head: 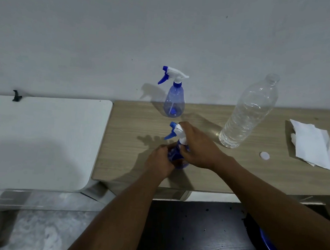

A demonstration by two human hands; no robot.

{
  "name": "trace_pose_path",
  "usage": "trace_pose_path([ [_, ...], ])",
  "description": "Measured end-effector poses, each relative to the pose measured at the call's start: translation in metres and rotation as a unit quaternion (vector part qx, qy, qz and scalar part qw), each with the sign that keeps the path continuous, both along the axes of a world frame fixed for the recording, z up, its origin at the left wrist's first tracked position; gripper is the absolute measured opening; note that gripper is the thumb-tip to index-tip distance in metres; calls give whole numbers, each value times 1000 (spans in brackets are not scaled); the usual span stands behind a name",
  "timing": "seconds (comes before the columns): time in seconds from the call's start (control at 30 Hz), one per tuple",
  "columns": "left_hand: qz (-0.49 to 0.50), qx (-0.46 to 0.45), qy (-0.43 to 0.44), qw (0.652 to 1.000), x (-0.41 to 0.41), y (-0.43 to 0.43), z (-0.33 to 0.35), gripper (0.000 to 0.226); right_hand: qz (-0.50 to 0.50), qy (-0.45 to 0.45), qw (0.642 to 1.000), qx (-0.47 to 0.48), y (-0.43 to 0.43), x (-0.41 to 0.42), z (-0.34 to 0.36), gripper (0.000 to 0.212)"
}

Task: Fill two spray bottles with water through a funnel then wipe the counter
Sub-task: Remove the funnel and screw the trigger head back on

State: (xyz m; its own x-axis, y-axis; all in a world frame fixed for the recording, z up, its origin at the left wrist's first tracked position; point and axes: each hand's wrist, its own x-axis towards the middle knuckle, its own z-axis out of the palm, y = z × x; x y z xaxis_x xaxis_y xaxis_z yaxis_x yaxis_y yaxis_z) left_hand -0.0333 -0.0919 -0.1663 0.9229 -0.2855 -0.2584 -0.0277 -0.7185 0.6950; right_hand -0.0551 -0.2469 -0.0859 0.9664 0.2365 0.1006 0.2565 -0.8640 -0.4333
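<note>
The near sprayer (pixel 175 145) stood on the wooden counter (pixel 131 142), close to its front edge: a clear blue body under a white head with a blue trigger and nozzle pointing left. The left hand (pixel 160 160) was wrapped around its body; the right hand (pixel 195 146) was closed over the head and collar. A second sprayer (pixel 174 98) of the same look stood upright behind it, by the wall, apart from the hands. To the right stood an uncapped clear water bottle (pixel 249 113), its white cap (pixel 264 155) lying near its base, and folded white paper (pixel 313 144) farther right.
</note>
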Motion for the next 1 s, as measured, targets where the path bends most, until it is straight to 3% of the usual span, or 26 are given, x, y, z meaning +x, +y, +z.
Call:
trace_pose_path([
  [0.2,26,22,-4,999,2,-2,-9,52,-18,-34,994,-105,6,3,-2,49],
  [0.37,16,17,-18,1000,4,-1,-12,54,-8,-58,996,-64,5,1,-4,45],
  [0.5,25,11,-9,1000,4,-1,-13,58,-22,-74,987,-138,9,4,-6,44],
  [0.63,21,14,-16,1000,3,-1,-14,56,9,-55,994,-99,6,4,-2,45],
  [0.8,24,2,-24,999,0,-2,-15,53,-20,-61,991,-117,7,0,-4,51],
  [1.0,8,20,-29,999,1,-2,-14,54,-9,-34,995,-97,6,-1,-3,44],
])
